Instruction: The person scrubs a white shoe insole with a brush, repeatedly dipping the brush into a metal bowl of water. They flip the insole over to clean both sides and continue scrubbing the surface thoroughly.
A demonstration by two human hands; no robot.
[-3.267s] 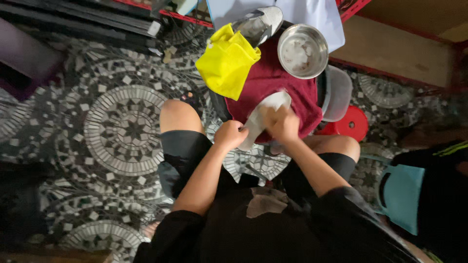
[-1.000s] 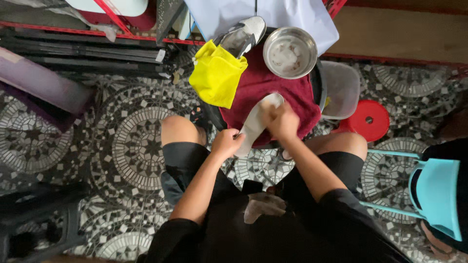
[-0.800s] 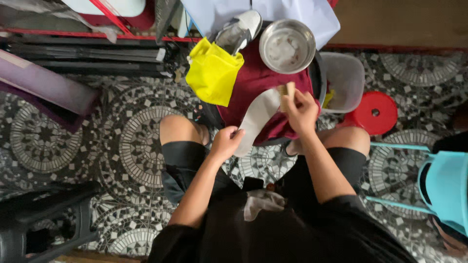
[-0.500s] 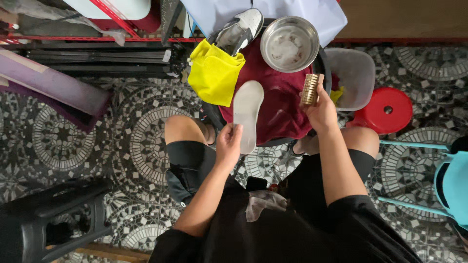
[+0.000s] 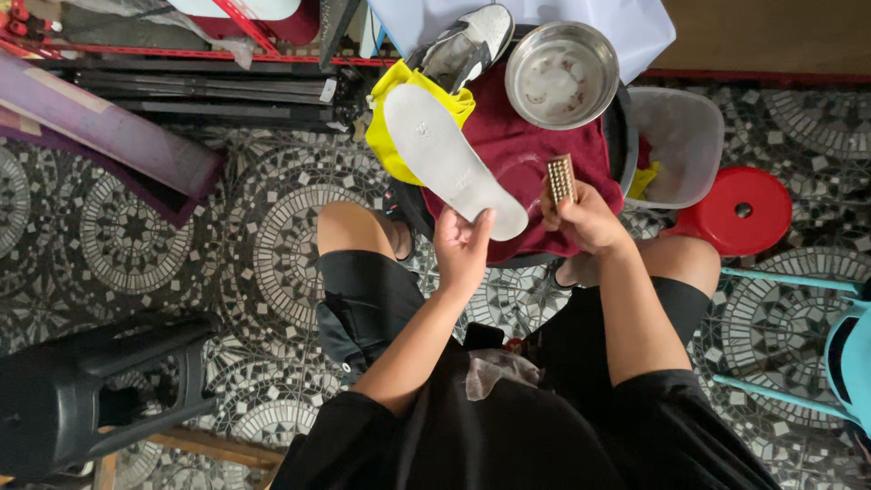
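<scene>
Sitting over a patterned mosaic floor [image 5: 163, 245], the person works above a dark red cloth [image 5: 526, 150] draped on a basin, which fills the centre of the head view. At twelve o'clock of that cloth rests a steel bowl [image 5: 562, 73], now emptied of motion and untouched; at ten o'clock lies a yellow cloth [image 5: 399, 136], with a grey shoe [image 5: 463, 45] just beyond it toward eleven. A red stool [image 5: 739, 213] stands at three o'clock, a clear plastic tub [image 5: 676, 136] between it and the basin. What has changed: a second ago both hands were bunched together on the white insole [image 5: 449, 163]; now they have parted. The left hand [image 5: 463, 249] alone carries the insole, fingers curled around its heel end at six o'clock, so the sole fans out flat toward ten o'clock, lying over the red and yellow cloths. The right hand [image 5: 585, 218] has pulled clear to four o'clock and its fingers are wrapped around a small brush [image 5: 561, 180], bristles up, near the insole but apart from it. Judging from this, scrubbing is paused and the insole is being turned for inspection.
</scene>
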